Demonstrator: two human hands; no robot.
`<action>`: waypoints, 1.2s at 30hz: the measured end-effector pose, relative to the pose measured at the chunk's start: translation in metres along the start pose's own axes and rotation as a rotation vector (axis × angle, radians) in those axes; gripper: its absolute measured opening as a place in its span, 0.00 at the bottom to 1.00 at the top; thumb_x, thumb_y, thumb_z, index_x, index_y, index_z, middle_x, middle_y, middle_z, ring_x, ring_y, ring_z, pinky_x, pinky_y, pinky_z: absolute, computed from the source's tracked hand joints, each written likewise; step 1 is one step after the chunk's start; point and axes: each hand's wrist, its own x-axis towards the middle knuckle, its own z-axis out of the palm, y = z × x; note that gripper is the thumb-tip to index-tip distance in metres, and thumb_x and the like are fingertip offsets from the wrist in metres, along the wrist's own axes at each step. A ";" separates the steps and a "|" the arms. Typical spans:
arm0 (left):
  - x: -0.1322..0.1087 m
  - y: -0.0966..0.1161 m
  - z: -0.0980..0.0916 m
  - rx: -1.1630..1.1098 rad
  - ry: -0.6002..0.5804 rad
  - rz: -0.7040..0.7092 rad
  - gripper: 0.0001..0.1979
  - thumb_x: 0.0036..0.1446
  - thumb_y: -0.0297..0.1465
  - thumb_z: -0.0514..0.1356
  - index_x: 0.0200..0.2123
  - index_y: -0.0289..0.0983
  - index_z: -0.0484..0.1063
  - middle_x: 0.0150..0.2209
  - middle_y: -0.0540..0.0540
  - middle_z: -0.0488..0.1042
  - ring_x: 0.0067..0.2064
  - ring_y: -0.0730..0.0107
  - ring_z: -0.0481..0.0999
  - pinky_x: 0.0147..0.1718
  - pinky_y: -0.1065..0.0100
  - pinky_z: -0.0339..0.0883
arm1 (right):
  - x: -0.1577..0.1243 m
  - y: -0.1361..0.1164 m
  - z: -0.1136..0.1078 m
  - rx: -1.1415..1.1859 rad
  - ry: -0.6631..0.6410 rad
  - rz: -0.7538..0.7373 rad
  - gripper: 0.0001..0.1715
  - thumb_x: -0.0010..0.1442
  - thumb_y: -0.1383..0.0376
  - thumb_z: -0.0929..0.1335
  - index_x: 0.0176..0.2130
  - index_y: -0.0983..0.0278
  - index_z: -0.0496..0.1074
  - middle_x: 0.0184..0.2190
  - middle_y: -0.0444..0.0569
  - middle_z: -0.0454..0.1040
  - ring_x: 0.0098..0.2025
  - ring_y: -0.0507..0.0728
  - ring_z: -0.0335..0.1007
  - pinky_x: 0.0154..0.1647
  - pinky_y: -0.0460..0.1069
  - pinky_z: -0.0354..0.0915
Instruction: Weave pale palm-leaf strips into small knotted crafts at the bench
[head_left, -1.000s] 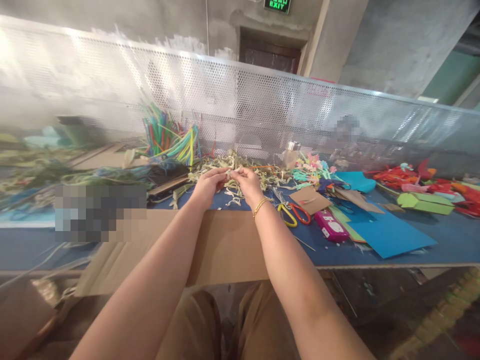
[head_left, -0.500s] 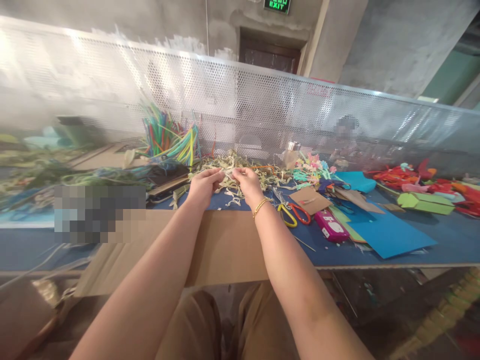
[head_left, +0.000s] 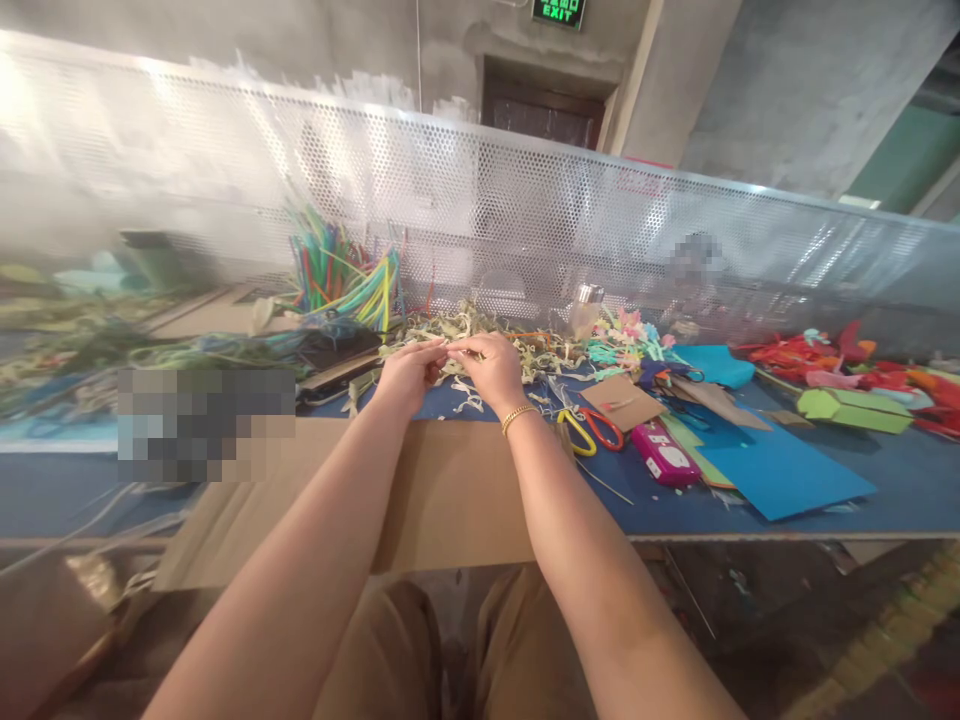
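My left hand [head_left: 409, 375] and my right hand [head_left: 491, 368] meet at the fingertips above the blue table. Both are closed in a pinch. Whatever lies between the fingers is too small to make out. Just behind them spreads a heap of pale green, curled strips [head_left: 469, 322]. Below my wrists lies a sheet of brown cardboard [head_left: 457, 490], reaching over the table's front edge. To the right of my right wrist are scissors with yellow handles [head_left: 576, 435] and scissors with red handles [head_left: 602, 428].
A magenta box [head_left: 664, 455] and blue paper sheets [head_left: 787, 470] lie on the right. Farther right are red pieces [head_left: 795, 358] and a green folded-paper piece [head_left: 855, 410]. A bundle of coloured strips [head_left: 330, 270] and a jar [head_left: 585, 310] stand before the perforated metal screen [head_left: 420, 200].
My right hand has moved slightly left, so its fingertips now meet those of my left hand. The small gap with something pale between them has closed.
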 end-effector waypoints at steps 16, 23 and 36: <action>-0.004 -0.004 0.007 0.204 0.056 0.167 0.14 0.31 0.29 0.70 0.28 0.33 0.76 0.22 0.49 0.71 0.23 0.78 0.65 0.23 0.72 0.55 | -0.002 -0.005 0.000 -0.122 0.141 0.209 0.14 0.60 0.59 0.64 0.25 0.61 0.64 0.27 0.45 0.70 0.32 0.53 0.64 0.38 0.47 0.58; -0.005 -0.006 0.008 0.205 0.054 0.187 0.15 0.33 0.30 0.70 0.29 0.33 0.76 0.22 0.49 0.71 0.23 0.78 0.64 0.23 0.72 0.55 | -0.001 -0.008 0.000 -0.127 0.076 0.282 0.23 0.65 0.56 0.57 0.22 0.62 0.61 0.20 0.44 0.64 0.28 0.52 0.62 0.33 0.46 0.55; -0.002 -0.005 0.004 0.172 0.042 0.153 0.13 0.33 0.28 0.68 0.27 0.33 0.75 0.21 0.50 0.70 0.23 0.78 0.65 0.22 0.74 0.54 | -0.002 -0.018 0.007 0.454 0.074 0.358 0.14 0.53 0.55 0.69 0.25 0.61 0.66 0.27 0.44 0.74 0.31 0.52 0.70 0.36 0.47 0.67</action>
